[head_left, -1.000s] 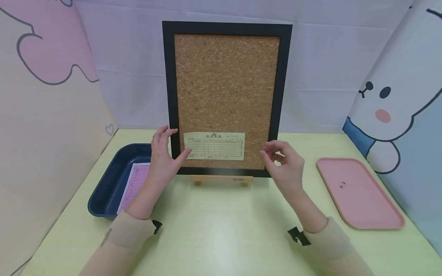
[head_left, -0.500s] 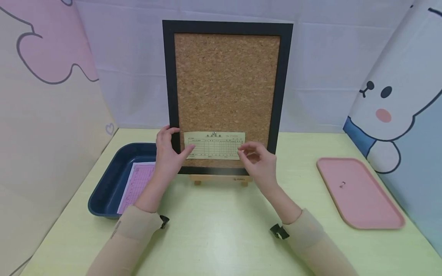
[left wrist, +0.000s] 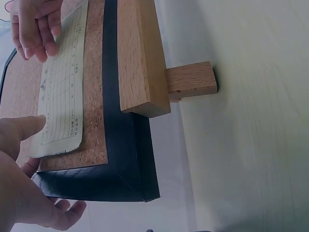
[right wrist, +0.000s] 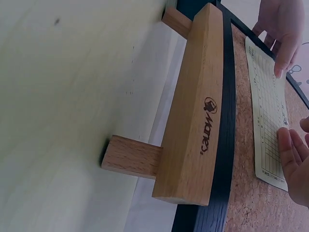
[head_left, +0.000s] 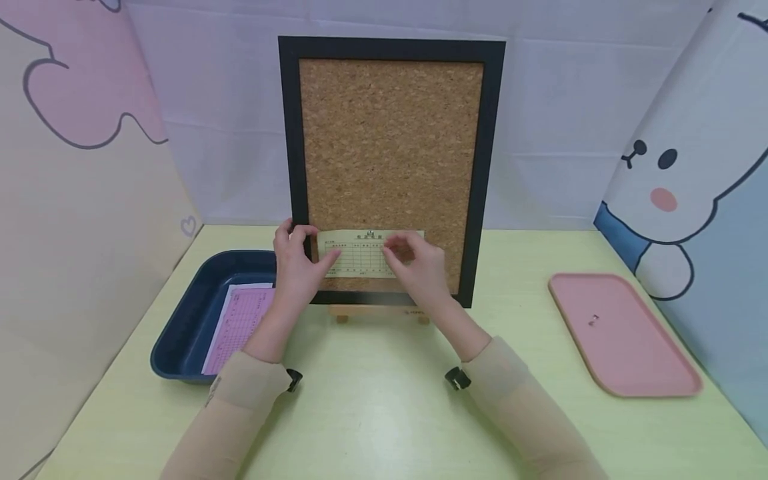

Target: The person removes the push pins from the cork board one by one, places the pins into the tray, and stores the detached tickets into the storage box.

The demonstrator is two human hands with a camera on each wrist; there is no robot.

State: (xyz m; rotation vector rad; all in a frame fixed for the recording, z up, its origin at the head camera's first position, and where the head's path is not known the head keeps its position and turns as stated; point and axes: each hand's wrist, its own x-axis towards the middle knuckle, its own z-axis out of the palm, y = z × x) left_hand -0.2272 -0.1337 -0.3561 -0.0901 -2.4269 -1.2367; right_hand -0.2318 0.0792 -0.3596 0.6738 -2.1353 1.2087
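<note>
At twelve o'clock on the table (head_left: 372, 420), a framed cork board (head_left: 390, 147) is standing; from it, a pink tray (head_left: 636, 353) is lying at four, a blue tray (head_left: 192, 320) at eight. A pale slip (head_left: 354, 261) is resting near the cork's six o'clock. The left hand (head_left: 296, 263) is gripping the board's edge, thumb over the slip; the right hand (head_left: 424, 270) is bunching thumb and fingertips toward its three o'clock — anything pinched is hidden.

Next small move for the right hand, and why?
Probably ease the right hand in to press the paper slip against the cork board: its thumb and forefinger are close together at the slip, and the left hand has its thumb on the slip's left end. Can't tell if the right fingertips pinch anything.
</note>
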